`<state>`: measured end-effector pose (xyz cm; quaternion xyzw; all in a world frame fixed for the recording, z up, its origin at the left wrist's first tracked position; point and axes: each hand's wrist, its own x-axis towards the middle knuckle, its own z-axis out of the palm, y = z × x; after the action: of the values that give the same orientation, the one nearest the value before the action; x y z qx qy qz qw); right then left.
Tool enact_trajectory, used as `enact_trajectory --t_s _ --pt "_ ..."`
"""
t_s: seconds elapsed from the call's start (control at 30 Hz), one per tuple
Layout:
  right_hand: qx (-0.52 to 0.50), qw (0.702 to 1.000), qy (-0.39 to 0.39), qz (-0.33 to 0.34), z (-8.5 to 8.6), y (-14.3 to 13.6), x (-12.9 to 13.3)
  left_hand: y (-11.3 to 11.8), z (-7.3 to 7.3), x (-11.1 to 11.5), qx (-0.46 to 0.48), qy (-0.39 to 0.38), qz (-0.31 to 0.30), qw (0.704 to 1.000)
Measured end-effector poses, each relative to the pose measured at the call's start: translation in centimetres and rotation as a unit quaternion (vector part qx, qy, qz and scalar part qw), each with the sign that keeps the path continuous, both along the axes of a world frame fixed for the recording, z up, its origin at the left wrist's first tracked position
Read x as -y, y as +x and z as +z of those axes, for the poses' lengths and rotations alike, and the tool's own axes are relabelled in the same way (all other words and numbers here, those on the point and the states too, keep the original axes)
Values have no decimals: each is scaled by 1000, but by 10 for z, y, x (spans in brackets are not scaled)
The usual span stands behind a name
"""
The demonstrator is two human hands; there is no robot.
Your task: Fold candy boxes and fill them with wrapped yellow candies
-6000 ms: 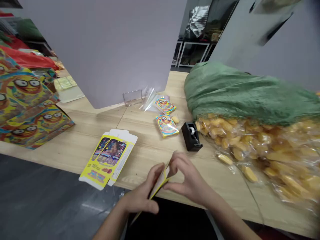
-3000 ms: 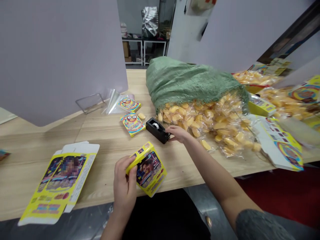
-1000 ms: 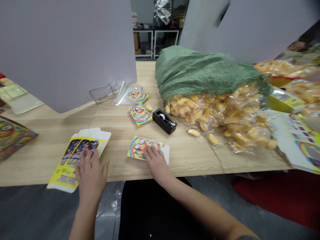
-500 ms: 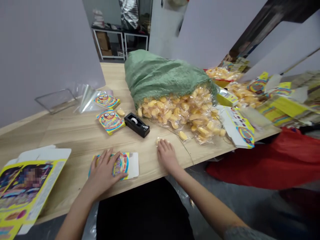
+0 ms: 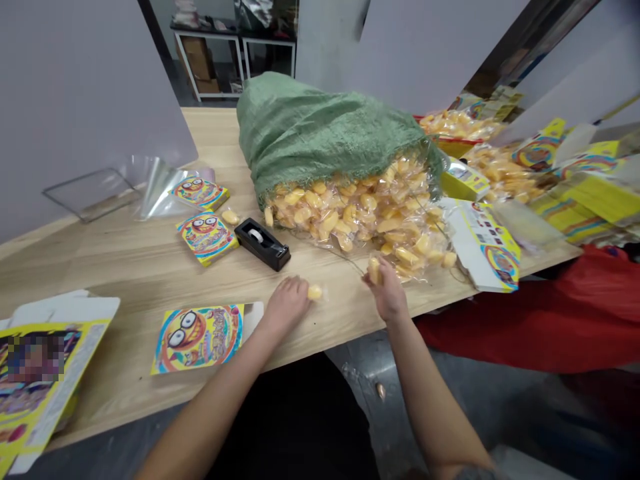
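Note:
My left hand (image 5: 289, 303) rests low over the wood table, its fingers closed on a small yellow oblong piece (image 5: 315, 292) in clear wrap. To the right, my right hand (image 5: 391, 293) pinches another wrapped yellow piece (image 5: 375, 271) at the front edge of the pile. The pile of wrapped yellow pieces (image 5: 327, 223) spills from a green woven sack (image 5: 320, 133). Left of my hands lies a colourful flat box (image 5: 197, 339) with a cartoon face in glasses, its white end flap partly behind my left forearm.
A black tape dispenser (image 5: 263, 244) stands beyond my left hand, beside two printed boxes (image 5: 207, 235) and clear film (image 5: 160, 190). A large yellow carton (image 5: 55, 373) lies at the left edge. An opened printed box (image 5: 483, 243) and red cloth (image 5: 505, 320) are at right.
My left hand has left the flat box and moved right to a yellow piece. My right hand has moved right and lifted a piece by the pile. The view has shifted slightly.

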<state>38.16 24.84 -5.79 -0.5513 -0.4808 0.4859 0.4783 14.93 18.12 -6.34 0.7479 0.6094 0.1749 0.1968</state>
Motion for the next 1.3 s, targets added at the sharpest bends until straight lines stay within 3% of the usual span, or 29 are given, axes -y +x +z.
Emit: enact_trajectory --t_s 0.03,0.1,0.13,0.2,0.23,0.3,0.37,0.43,0.53,0.7,0.8,0.97,1.1,1.2,1.3 --pt "-82 994 -53 43 4 -3 9 -5 4 6 17 -4 15 1000" --pt "-229 950 -157 140 11 -13 25 -15 14 20 112 -40 55 991" --pt "-272 926 -190 181 13 -20 31 -20 19 26 176 -71 70 979" --pt "-265 918 -195 223 14 -36 39 -26 27 34 249 -126 81 957" --pt "-226 931 -175 229 13 -43 40 -27 30 37 231 -135 74 961" --pt "-88 967 -93 222 9 -58 39 -27 32 42 88 -109 36 989" --pt "109 966 28 235 3 -72 37 -26 32 48 -64 -58 -6 996" --pt "299 902 134 280 -3 -84 40 -31 35 57 -152 -19 -23 988" --pt "466 789 200 346 -12 -99 58 -59 41 77 -185 -35 -1 982" --pt "500 721 274 394 -23 -107 91 -131 36 116 -194 -111 55 973" --pt "449 689 327 466 -26 -105 95 -147 26 128 -198 -96 68 973" --pt "410 685 355 486 -26 -127 96 -140 19 125 -191 -67 97 975" --pt "439 728 328 413 -27 -157 102 -143 21 122 -156 -111 59 980" --pt "456 759 303 352 -28 -164 108 -144 22 121 -156 -110 74 979" --pt "427 746 332 388 -26 -161 113 -139 23 122 -163 -85 92 979"
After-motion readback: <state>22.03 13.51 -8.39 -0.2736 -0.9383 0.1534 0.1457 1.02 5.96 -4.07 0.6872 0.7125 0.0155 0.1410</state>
